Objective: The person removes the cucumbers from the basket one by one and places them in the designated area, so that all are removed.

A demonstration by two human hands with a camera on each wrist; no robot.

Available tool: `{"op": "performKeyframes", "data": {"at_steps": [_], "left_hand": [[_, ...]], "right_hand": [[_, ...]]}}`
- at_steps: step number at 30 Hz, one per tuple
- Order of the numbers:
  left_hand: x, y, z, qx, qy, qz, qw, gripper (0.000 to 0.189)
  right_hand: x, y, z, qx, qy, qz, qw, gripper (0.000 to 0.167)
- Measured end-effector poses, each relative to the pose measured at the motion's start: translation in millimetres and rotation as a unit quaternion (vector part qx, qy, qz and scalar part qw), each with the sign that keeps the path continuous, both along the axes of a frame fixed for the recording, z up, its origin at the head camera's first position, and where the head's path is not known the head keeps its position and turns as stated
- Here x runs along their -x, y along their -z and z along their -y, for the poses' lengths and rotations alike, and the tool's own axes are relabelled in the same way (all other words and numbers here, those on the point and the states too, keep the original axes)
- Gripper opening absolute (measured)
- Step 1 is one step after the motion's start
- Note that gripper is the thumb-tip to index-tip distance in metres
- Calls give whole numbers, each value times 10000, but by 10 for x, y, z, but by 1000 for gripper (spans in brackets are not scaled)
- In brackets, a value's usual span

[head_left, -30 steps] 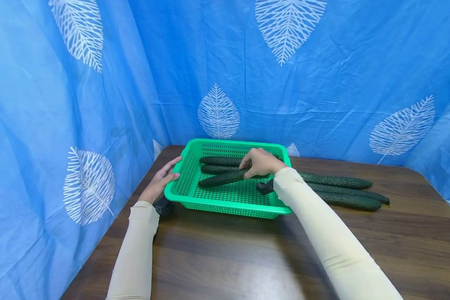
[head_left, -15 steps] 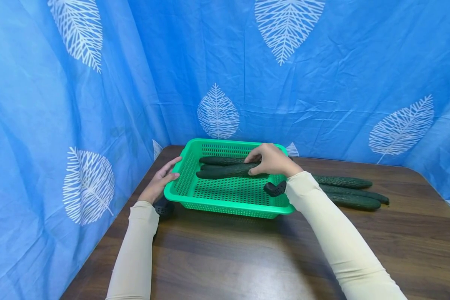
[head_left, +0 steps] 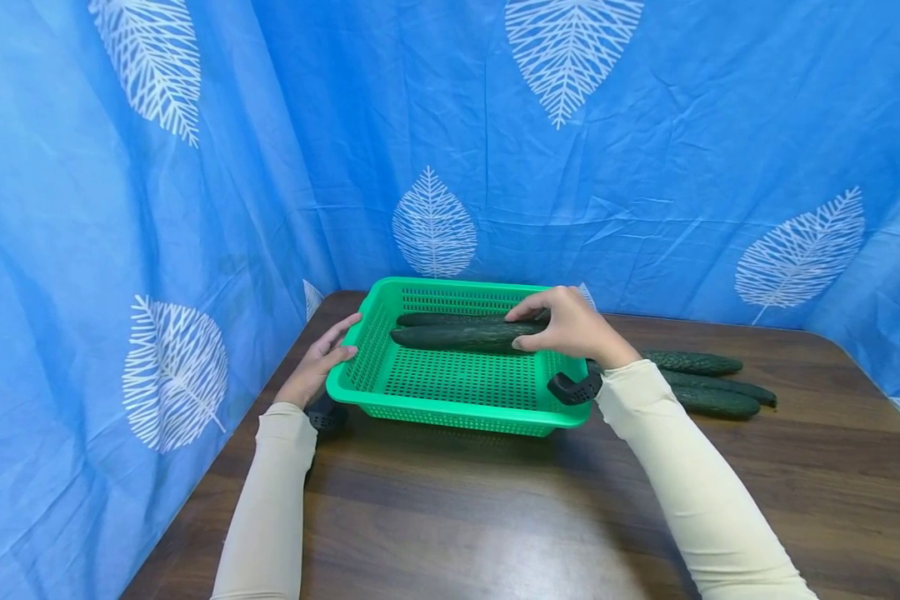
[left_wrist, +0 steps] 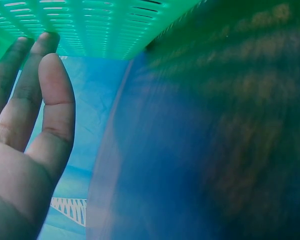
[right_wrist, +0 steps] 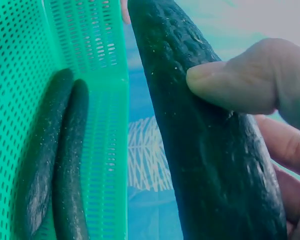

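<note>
A green plastic basket [head_left: 457,421] with perforated walls stands toward the back of the table. My right hand [head_left: 570,325] is above its right part and grips a dark green cucumber [right_wrist: 210,150], with the thumb on one side and the fingers on the other. That cucumber [head_left: 457,337] is raised above the basket floor, lying lengthwise over it. Two more cucumbers [right_wrist: 70,160] lie side by side in the basket along the far wall. At the left end, my left hand [head_left: 318,362] touches the basket with its fingers extended; in the left wrist view the fingers [left_wrist: 22,100] reach up to the perforated wall.
Several cucumbers [head_left: 708,383] lie together on the brown wooden table [head_left: 480,517] to the right of the basket. A blue curtain [head_left: 645,167] with white leaf prints hangs behind and at the left. Black wrist cameras [head_left: 573,388] are on both wrists.
My right hand has drawn the cucumber up and slightly to the right, from its tilted position near the basket floor to level above the others. My left hand has stayed at the basket's left end.
</note>
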State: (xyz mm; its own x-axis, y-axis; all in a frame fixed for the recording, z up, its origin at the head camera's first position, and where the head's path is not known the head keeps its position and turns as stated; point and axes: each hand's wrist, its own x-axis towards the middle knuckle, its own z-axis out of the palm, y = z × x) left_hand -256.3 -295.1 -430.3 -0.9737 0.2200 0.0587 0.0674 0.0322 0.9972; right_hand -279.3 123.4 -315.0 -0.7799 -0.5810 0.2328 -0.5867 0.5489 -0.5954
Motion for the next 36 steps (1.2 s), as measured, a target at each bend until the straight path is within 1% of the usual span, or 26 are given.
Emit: {"op": "performKeyframes", "data": {"at_steps": [4, 12, 17, 23, 30, 36], "left_hand": [[3, 7, 0, 7, -8, 10, 10000, 67], [6, 12, -2, -3, 6, -34, 10000, 68], [3, 16, 0, 112, -61, -14, 9999, 67], [-17, 2, -5, 106, -16, -29, 9999, 67], [-40, -9, -10, 49, 45, -82, 9999, 66], [-33, -3, -3, 40, 96, -145, 9998, 67]], "right_hand": [[-48, 15, -96, 88, 102, -66, 9999, 30], [-164, 109, -342, 305, 247, -318, 9987, 29], [-251, 157, -487, 421, 330, -403, 9978, 29], [-336, 220, -643, 575, 492, -519, 9958, 29], [-401, 303, -815, 777, 406, -941, 9917, 32], [-478, 334, -971, 823, 418, -1149, 9891, 35]]}}
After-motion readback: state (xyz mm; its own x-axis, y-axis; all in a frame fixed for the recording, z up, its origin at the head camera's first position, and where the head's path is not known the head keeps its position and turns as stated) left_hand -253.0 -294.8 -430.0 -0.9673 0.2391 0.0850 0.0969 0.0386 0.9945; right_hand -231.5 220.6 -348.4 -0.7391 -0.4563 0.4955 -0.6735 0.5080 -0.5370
